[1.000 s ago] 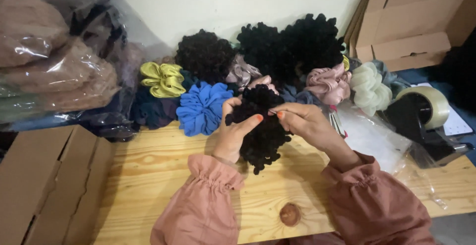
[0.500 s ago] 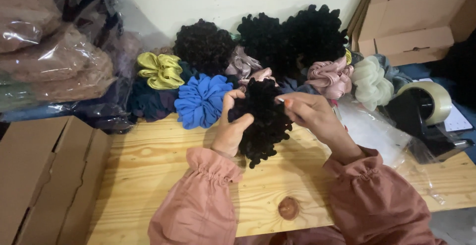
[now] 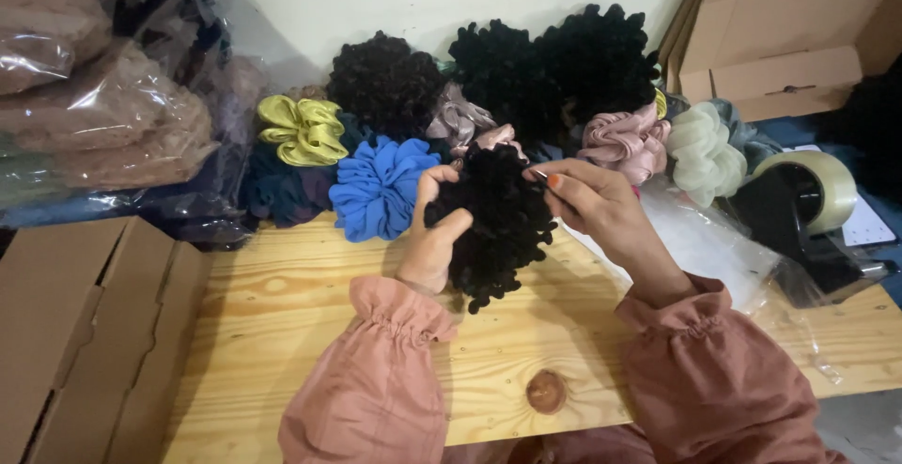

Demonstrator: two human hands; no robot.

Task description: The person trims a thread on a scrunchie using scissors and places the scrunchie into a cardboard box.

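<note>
Hands meet at the middle of the desk (image 3: 282,304) on a black scrunchie (image 3: 493,224): the left hand (image 3: 432,239) clamps its 9 o'clock edge, and the right hand (image 3: 592,206) pinches a thin metal tool (image 3: 538,174) at its 1 o'clock edge. Work on it looks unfinished, with finished scrunchies (image 3: 381,187) piled at 12 o'clock.

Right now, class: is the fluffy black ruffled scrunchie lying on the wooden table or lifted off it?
Lifted: the fluffy black ruffled scrunchie is gripped by the left hand, above the wooden table.
</note>
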